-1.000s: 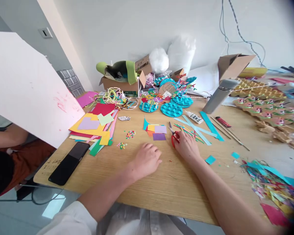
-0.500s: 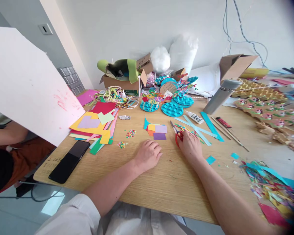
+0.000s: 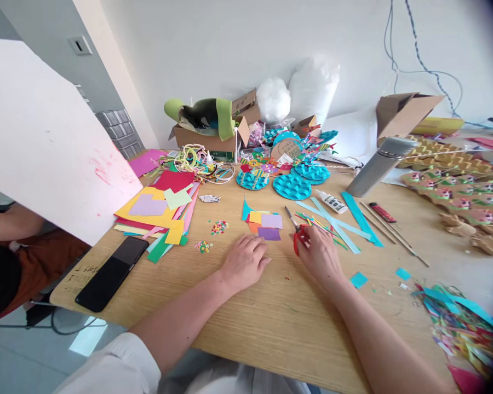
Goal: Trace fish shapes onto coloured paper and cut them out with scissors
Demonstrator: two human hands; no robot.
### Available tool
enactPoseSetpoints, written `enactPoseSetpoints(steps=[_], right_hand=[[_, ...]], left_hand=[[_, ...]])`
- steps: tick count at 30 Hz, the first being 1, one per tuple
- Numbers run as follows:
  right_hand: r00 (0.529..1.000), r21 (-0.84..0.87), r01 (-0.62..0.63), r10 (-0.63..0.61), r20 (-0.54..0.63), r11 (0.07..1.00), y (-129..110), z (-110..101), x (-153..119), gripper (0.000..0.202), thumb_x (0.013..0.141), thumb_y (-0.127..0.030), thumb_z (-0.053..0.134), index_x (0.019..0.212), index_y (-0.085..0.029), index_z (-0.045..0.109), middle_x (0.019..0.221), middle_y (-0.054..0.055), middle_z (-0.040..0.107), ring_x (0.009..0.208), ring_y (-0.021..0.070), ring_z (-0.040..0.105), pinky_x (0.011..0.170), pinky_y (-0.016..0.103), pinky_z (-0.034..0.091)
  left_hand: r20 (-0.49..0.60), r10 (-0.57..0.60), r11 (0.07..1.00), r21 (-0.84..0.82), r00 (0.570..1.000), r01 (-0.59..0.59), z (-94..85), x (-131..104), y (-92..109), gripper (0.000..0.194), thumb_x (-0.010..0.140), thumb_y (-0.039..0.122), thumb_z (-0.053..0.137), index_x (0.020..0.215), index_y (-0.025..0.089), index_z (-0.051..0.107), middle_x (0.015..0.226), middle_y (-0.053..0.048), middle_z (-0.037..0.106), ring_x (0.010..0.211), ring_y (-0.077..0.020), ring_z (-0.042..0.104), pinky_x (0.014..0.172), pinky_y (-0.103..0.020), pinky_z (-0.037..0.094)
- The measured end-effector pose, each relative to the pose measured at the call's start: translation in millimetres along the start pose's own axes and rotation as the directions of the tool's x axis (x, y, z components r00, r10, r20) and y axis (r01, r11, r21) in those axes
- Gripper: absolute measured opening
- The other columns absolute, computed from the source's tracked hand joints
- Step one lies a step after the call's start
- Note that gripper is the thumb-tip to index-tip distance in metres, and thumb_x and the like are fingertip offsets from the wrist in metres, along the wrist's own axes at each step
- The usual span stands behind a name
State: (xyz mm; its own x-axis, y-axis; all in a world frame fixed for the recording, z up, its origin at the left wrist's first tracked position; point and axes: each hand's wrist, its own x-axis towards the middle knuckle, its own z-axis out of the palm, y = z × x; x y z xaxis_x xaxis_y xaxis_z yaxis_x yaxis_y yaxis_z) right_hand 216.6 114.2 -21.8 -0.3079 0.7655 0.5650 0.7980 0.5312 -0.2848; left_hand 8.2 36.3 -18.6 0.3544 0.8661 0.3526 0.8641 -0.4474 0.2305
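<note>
My right hand (image 3: pixel 320 253) is closed around the red handles of a pair of scissors (image 3: pixel 299 236), whose blades point away from me, just above or on the table. Palm down, my left hand (image 3: pixel 245 258) rests on the wood with its fingers lying on the surface and nothing visible in them. Just beyond it lie small paper pieces: a purple one (image 3: pixel 269 234), a lilac one (image 3: pixel 272 221), and yellow, orange and blue ones partly overlapped. Thin coloured paper strips (image 3: pixel 318 224) lie beside the scissors. Two little heaps of paper bits (image 3: pixel 219 227) sit left of the pieces.
A phone (image 3: pixel 112 273) and stacked coloured paper (image 3: pixel 160 210) lie left. Blue textured discs (image 3: pixel 292 186), a glue bottle (image 3: pixel 332 201), a leaning grey flask (image 3: pixel 378 169) and wooden sticks (image 3: pixel 394 232) stand or lie beyond. Paper scraps (image 3: pixel 456 317) are heaped right. Another person's arm (image 3: pixel 12 227) shows left.
The camera view has shifted slightly. My right hand stays on the scissors, and they have barely moved. My left hand rests in about the same spot.
</note>
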Motion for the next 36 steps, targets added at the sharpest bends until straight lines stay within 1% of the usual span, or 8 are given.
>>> enactPoseSetpoints(steps=[4, 8, 15, 18, 21, 25, 32, 36], right_hand=[[0.961, 0.124, 0.192, -0.212, 0.176, 0.973, -11, 7, -6, 0.007, 0.091, -0.021, 0.048, 0.097, -0.019, 0.051, 0.091, 0.007, 0.068, 0.088, 0.023, 0.061, 0.075, 0.034, 0.039], [0.936, 0.149, 0.182, -0.217, 0.277, 0.972, -14, 8, -9, 0.006, 0.092, -0.024, 0.048, 0.093, -0.02, 0.052, 0.092, 0.008, 0.068, 0.089, 0.0236, 0.059, 0.078, 0.035, 0.039], [0.977, 0.157, 0.073, -0.102, 0.186, 0.985, -12, 2, 1, 0.007, 0.088, -0.02, 0.047, 0.092, -0.02, 0.053, 0.091, 0.009, 0.068, 0.084, 0.0233, 0.062, 0.073, 0.034, 0.042], [0.963, 0.089, 0.151, -0.166, 0.214, 0.985, -5, 3, 19, 0.014, 0.085, -0.018, 0.05, 0.098, -0.02, 0.055, 0.104, 0.011, 0.069, 0.1, 0.0269, 0.061, 0.083, 0.038, 0.042], [0.924, 0.043, 0.22, -0.223, 0.31, 0.974, 2, 10, 40, 0.021, 0.08, -0.013, 0.051, 0.099, -0.019, 0.055, 0.112, 0.012, 0.068, 0.112, 0.0286, 0.057, 0.091, 0.04, 0.038], [0.885, -0.001, 0.238, -0.216, 0.412, 0.971, 4, 21, 52, 0.02, 0.081, -0.013, 0.051, 0.099, -0.018, 0.057, 0.103, 0.012, 0.07, 0.102, 0.0266, 0.062, 0.089, 0.038, 0.038], [0.897, -0.035, 0.286, -0.255, 0.361, 0.958, 7, 27, 47, 0.018, 0.083, -0.015, 0.051, 0.099, -0.017, 0.059, 0.098, 0.012, 0.071, 0.099, 0.0269, 0.062, 0.087, 0.037, 0.037], [0.916, -0.022, 0.278, -0.258, 0.308, 0.96, 6, 25, 49, 0.011, 0.085, -0.017, 0.049, 0.092, -0.018, 0.058, 0.09, 0.012, 0.07, 0.09, 0.0246, 0.064, 0.082, 0.034, 0.039]], left_hand=[[0.056, -0.037, 0.997, 0.065, 0.998, 0.033, 2.0, 0, 0, 0.043, 0.097, 0.04, 0.04, 0.13, 0.014, 0.053, 0.141, -0.013, 0.051, 0.138, -0.0251, 0.037, 0.116, -0.048, 0.025], [0.101, -0.047, 0.997, 0.065, 0.994, 0.041, 3.5, -1, 1, 0.047, 0.1, 0.042, 0.032, 0.134, 0.016, 0.05, 0.143, -0.011, 0.05, 0.14, -0.0248, 0.034, 0.117, -0.05, 0.022], [0.117, -0.047, 0.998, 0.049, 0.992, 0.041, 2.4, -3, 0, 0.043, 0.099, 0.04, 0.034, 0.13, 0.017, 0.054, 0.142, -0.011, 0.051, 0.139, -0.0259, 0.035, 0.116, -0.054, 0.022], [0.126, -0.049, 0.998, 0.039, 0.991, 0.045, 0.7, -3, 0, 0.042, 0.099, 0.039, 0.035, 0.129, 0.017, 0.055, 0.142, -0.01, 0.051, 0.138, -0.0263, 0.036, 0.116, -0.054, 0.023], [0.138, -0.053, 0.998, 0.033, 0.989, 0.049, -0.9, -4, 1, 0.041, 0.099, 0.039, 0.037, 0.129, 0.017, 0.055, 0.142, -0.009, 0.052, 0.138, -0.0267, 0.037, 0.115, -0.054, 0.023], [0.125, -0.054, 0.998, 0.023, 0.991, 0.051, -0.8, -4, 0, 0.04, 0.099, 0.038, 0.037, 0.127, 0.018, 0.057, 0.14, -0.009, 0.054, 0.137, -0.0275, 0.038, 0.115, -0.054, 0.023], [0.11, -0.05, 0.999, 0.026, 0.993, 0.047, -0.3, -5, 0, 0.041, 0.099, 0.038, 0.037, 0.127, 0.017, 0.056, 0.139, -0.009, 0.054, 0.136, -0.0276, 0.038, 0.115, -0.052, 0.024], [0.105, -0.054, 0.998, 0.023, 0.993, 0.052, 0.6, -5, 0, 0.042, 0.099, 0.039, 0.036, 0.127, 0.016, 0.056, 0.137, -0.009, 0.056, 0.135, -0.0275, 0.038, 0.115, -0.052, 0.023]])
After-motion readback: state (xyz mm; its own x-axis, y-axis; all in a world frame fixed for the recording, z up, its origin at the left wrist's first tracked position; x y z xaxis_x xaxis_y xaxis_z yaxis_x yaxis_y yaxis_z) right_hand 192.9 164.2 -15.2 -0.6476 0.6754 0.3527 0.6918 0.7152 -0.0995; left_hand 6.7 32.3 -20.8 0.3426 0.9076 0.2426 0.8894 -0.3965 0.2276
